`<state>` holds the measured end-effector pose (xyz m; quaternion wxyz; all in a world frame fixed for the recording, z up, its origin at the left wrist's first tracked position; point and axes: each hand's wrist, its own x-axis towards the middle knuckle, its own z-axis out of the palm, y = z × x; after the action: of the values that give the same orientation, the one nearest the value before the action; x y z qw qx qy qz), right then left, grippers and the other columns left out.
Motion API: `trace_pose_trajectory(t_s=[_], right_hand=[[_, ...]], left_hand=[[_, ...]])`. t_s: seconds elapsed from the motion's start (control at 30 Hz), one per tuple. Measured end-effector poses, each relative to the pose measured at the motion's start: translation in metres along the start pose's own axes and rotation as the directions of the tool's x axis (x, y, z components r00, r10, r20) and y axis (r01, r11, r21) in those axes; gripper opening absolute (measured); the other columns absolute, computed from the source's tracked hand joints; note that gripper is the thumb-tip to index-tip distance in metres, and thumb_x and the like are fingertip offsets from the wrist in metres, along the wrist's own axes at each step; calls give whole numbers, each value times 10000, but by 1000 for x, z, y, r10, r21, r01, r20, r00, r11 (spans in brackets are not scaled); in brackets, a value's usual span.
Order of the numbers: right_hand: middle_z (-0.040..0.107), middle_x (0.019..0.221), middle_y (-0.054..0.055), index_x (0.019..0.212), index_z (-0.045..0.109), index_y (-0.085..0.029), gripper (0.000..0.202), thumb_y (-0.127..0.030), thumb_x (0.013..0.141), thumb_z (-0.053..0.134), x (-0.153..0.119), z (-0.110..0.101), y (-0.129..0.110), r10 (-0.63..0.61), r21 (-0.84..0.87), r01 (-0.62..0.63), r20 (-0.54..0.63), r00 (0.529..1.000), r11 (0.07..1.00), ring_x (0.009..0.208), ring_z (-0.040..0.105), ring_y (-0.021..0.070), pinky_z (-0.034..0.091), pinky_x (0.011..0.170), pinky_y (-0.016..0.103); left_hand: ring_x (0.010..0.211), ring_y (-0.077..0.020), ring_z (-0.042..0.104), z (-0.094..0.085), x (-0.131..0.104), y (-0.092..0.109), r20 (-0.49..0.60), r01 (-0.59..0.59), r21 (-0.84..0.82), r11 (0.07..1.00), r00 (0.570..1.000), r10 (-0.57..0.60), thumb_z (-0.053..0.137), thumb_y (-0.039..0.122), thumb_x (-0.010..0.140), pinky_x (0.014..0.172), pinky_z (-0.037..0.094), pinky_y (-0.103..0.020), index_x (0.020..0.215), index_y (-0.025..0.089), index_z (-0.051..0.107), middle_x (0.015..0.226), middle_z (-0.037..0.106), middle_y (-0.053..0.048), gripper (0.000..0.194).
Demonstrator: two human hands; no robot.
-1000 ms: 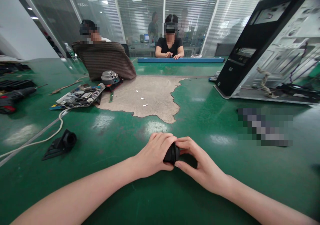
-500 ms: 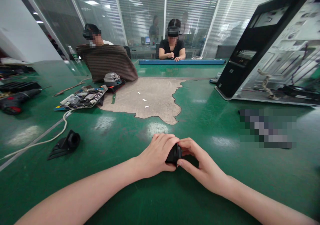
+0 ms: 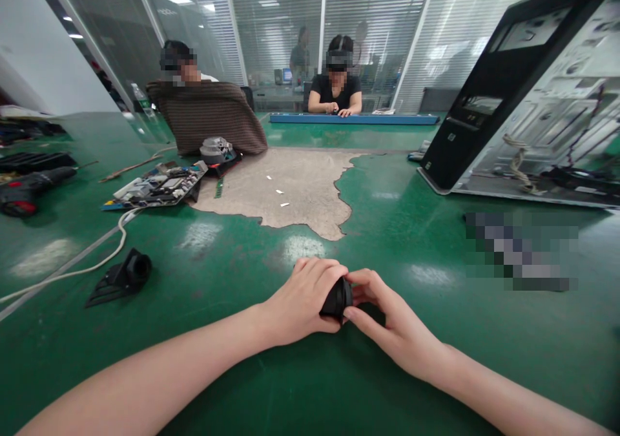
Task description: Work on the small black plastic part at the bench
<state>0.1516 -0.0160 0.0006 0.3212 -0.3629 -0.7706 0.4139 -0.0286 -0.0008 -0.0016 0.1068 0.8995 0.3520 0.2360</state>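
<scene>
A small black rounded part (image 3: 338, 299) is between my two hands, low over the green table; its exact kind is hard to make out. My left hand (image 3: 310, 300) wraps over it from the left, covering much of it. From the right, my right hand (image 3: 387, 310) pinches its ridged edge with thumb and fingertips. Off to the left lies a separate black plastic piece (image 3: 121, 278) with a flat slatted base and a round tube opening.
A green circuit board (image 3: 157, 184) and a grey motor-like part (image 3: 217, 152) lie at left, near a white cable (image 3: 119, 242). An open computer case (image 3: 465, 100) stands right. Far left is a power drill (image 3: 29, 190). Two people sit opposite, behind a blue bar (image 3: 353, 119).
The view has shifted very slightly. Both hands keep the same hold on the black part, with no clear movement of it.
</scene>
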Motion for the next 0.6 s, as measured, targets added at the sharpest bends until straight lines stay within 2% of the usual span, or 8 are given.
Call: trace_pose_trajectory(t_s=[0.17,0.3,0.47,0.6], right_hand=[[437,1081,67,1051,420,-223,274,-189,793,504,-4,-2,1,-63,1,63,-7,998,998,955,503,174,487,812,333],[483,1005,50,990,448,-214,182,-223,813,487,-2,-1,3,-33,39,34,-39,999,999,878,540,151,504,765,306],[530,920,28,1052,380,-217,263,-197,812,487,-1,2,2,31,62,-29,-33,999,998,828,564,140,501,759,317],[487,999,49,1051,399,-215,267,-172,803,489,-4,0,0,-42,-24,41,-16,999,999,910,521,155,480,790,326]], left_hand=[[988,-215,431,0,-1,1,2,-9,5,1000,1000,9,591,217,639,844,301,-360,1120,184,299,1100,465,-69,564],[980,-210,432,2,0,1,-8,1,16,1000,1000,0,596,236,641,842,300,-352,1113,181,306,1091,467,-64,557],[977,-208,434,3,0,1,-14,6,15,1000,1000,-6,608,238,631,839,302,-350,1098,184,316,1078,473,-56,553],[989,-211,430,2,0,2,-10,9,3,1000,1000,-9,612,222,618,844,302,-360,1104,193,311,1087,468,-56,572]])
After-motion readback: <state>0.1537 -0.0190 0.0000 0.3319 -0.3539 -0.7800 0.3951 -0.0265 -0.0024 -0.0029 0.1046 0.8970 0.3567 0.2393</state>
